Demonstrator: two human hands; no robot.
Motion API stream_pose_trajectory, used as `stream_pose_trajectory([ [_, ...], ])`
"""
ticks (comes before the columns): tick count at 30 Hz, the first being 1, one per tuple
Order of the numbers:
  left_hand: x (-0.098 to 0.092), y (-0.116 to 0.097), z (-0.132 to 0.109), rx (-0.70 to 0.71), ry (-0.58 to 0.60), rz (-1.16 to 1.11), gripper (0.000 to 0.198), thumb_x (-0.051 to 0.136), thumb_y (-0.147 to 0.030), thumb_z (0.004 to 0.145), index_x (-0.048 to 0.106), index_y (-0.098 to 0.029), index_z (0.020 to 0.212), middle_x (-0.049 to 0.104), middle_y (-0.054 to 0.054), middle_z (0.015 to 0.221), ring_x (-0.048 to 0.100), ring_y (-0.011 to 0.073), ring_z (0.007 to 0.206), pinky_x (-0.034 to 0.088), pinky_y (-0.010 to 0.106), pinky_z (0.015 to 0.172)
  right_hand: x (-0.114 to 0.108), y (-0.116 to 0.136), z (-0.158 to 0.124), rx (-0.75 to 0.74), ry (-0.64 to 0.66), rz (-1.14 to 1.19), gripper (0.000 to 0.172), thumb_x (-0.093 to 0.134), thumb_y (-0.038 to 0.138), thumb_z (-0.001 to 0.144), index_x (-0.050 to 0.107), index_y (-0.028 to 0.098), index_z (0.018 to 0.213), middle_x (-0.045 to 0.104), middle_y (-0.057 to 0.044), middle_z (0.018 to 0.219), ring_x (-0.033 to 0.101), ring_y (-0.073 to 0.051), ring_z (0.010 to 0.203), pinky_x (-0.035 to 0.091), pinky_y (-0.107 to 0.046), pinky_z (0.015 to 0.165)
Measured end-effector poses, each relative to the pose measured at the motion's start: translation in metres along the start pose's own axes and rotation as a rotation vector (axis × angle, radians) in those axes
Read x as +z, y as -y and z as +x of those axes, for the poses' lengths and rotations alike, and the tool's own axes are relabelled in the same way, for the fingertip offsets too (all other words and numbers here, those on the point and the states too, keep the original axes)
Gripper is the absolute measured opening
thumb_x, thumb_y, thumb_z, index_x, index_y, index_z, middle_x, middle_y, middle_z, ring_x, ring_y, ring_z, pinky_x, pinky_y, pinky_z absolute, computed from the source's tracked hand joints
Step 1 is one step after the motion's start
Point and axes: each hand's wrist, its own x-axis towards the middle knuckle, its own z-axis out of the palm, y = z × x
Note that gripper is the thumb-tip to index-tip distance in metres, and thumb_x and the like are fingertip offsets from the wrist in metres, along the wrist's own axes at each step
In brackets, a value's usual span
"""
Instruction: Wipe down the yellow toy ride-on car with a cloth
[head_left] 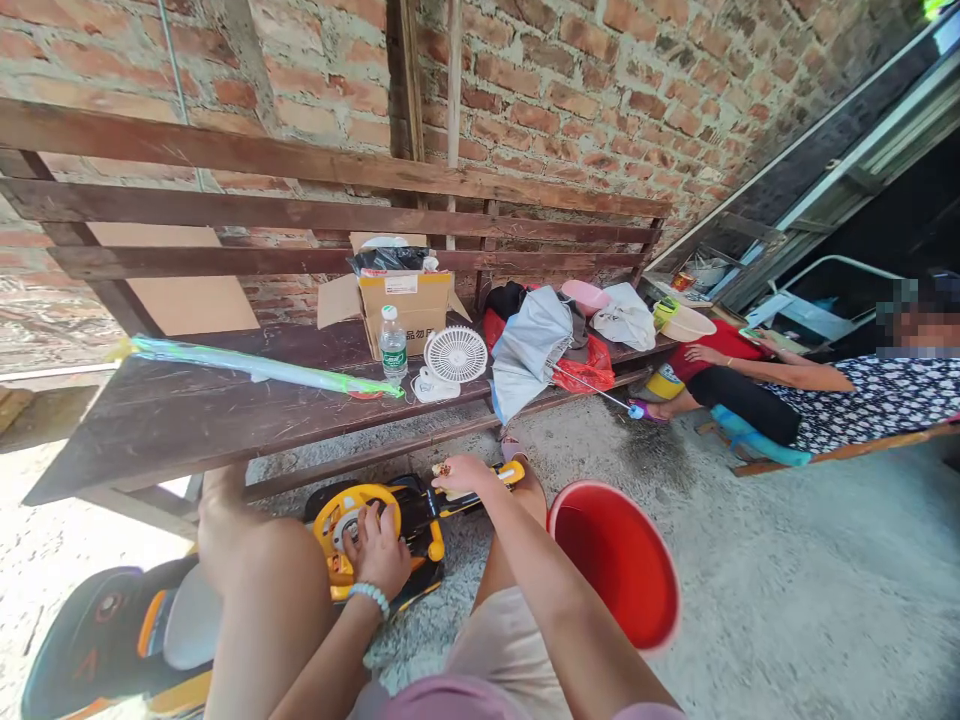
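My left hand (379, 550), with a beaded bracelet at the wrist, rests on the right side of a yellow steering wheel (322, 530). Its fingers are spread over the wheel. The wheel belongs to a black and yellow ride-on toy car (412, 590) below the bench. My right hand (466, 474) is closed, and a small brown and pale piece (441, 469) sticks out from its fingertips; its kind I cannot make out. Just beneath that hand runs the toy's yellow-ended bar (511, 473). My right palm is hidden.
A wooden bench (225, 420) bears a box (409, 310), a water bottle (393, 345), a white fan (454, 355), a wrapped pole (262, 365) and a grey umbrella (529, 345). A red bucket (615, 560) stands right of my leg. Further right sits a person (862, 390).
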Motion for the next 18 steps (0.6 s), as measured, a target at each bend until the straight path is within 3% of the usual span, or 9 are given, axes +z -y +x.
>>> stream_pose_trajectory([
  [5,0.007,0.004,-0.006,0.013,0.073,0.103,0.091,0.053,-0.014,0.087,0.027,-0.018,0.175,0.022,0.012,0.183,0.006,0.0345,0.171,-0.001,0.062,0.135,-0.007,-0.015,0.020,0.112,0.051,-0.049,0.037,0.077,0.048,0.083,0.083,0.024,0.111,0.082,-0.013,0.122,0.077,-0.029,0.110,0.052,-0.028,0.078],
  [12,0.011,0.007,-0.012,0.042,0.158,0.080,0.101,0.056,-0.016,0.081,0.020,-0.016,0.176,0.023,0.009,0.183,-0.001,0.0384,0.171,-0.004,0.067,0.135,-0.025,-0.061,0.062,0.316,0.020,-0.090,0.042,0.075,0.041,0.085,0.083,0.016,0.118,0.078,-0.024,0.128,0.076,-0.037,0.118,0.056,-0.038,0.090],
  [15,0.017,0.010,-0.011,0.048,0.170,0.045,0.106,0.058,-0.017,0.077,0.019,-0.015,0.176,0.026,0.009,0.182,-0.003,0.0397,0.171,-0.006,0.068,0.135,-0.017,-0.067,0.080,0.331,0.025,-0.064,0.044,0.080,0.049,0.083,0.084,0.017,0.113,0.080,-0.023,0.123,0.077,-0.036,0.114,0.057,-0.038,0.090],
  [18,0.020,0.009,-0.012,0.043,0.167,0.019,0.105,0.057,-0.017,0.078,0.018,-0.014,0.176,0.030,0.010,0.181,-0.003,0.0400,0.171,-0.008,0.070,0.134,0.003,-0.058,0.097,0.315,0.049,-0.023,0.047,0.089,0.058,0.072,0.085,0.018,0.096,0.083,-0.020,0.103,0.080,-0.033,0.097,0.059,-0.037,0.083],
])
